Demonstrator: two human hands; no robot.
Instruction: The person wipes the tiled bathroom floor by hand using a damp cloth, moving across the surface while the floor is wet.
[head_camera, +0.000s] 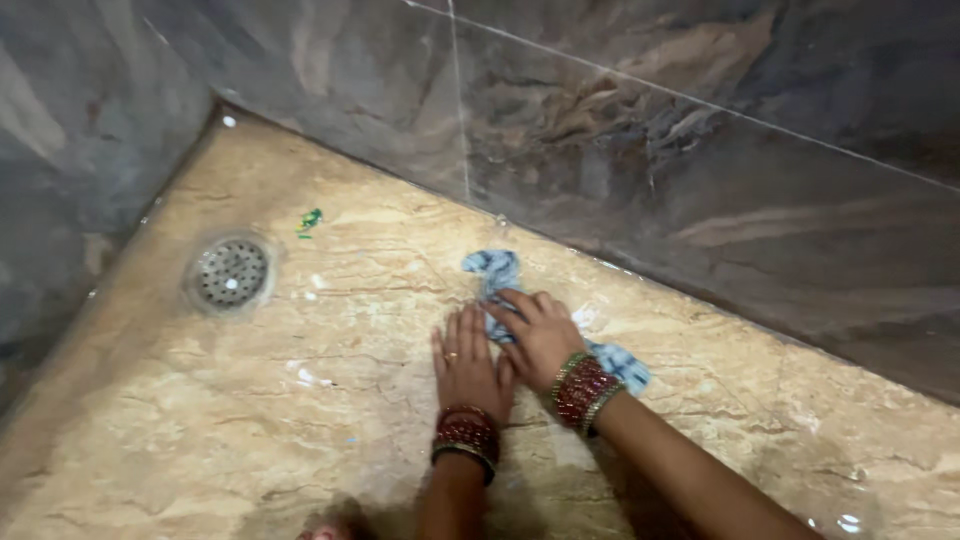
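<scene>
A blue and white cloth (497, 270) lies crumpled on the wet beige stone floor (250, 420), close to the dark wall. My right hand (538, 335) presses down on its middle, fingers curled over it; part of the cloth sticks out behind my wrist. Just left of it, my left hand (466, 362) rests flat on the floor with fingers together, a ring on one finger, touching the cloth's edge. Both wrists wear stacks of red and gold bangles.
A round metal floor drain (230, 272) sits at the left near the corner. A small green scrap (310, 220) lies beyond it. Dark marbled wall tiles (700, 150) run along the far side and the left. Toes show at the bottom edge (325, 530).
</scene>
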